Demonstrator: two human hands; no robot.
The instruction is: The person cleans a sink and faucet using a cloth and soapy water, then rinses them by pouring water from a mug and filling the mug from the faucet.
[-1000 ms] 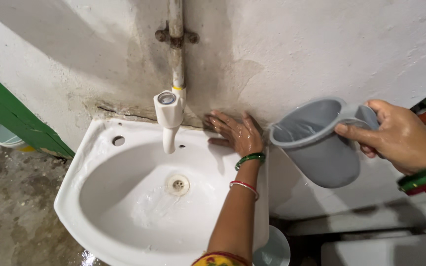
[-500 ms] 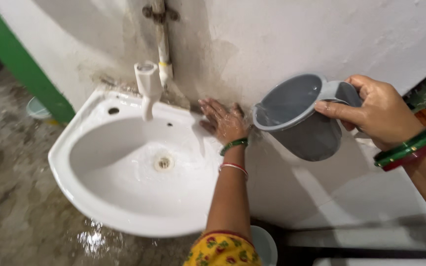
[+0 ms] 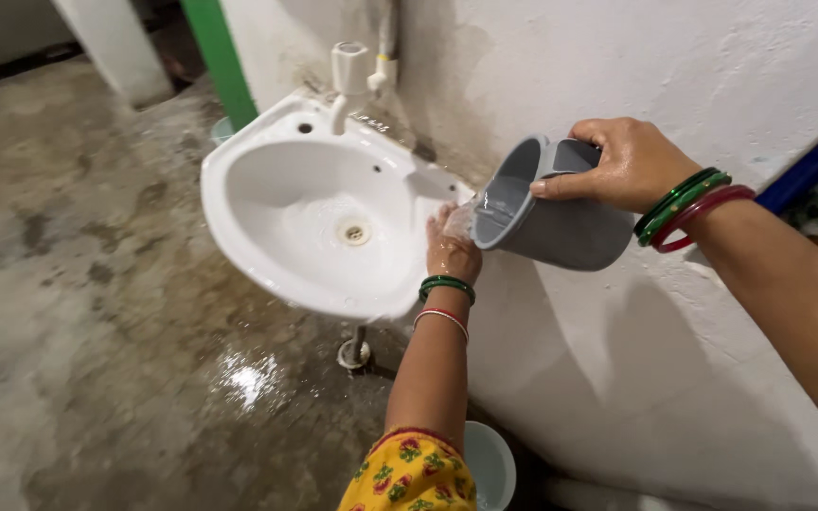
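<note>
Head view: left hand (image 3: 450, 248) at basin (image 3: 239, 227) rim.

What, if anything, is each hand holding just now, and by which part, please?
The right hand holds the grey jug by its handle, tilted. The left hand holds nothing; it rests on the sink's rim.

Single head-worn camera, looks down and forward from above person's arms. Faces white wall (image 3: 674, 57) on right, with basin (image 3: 267, 255) mounted upper centre. Close range: hands within arm's reach, forearms fill lower right. Wet concrete floor (image 3: 68, 312) spreads left and below. View tilted, wall running diagonally.
</note>
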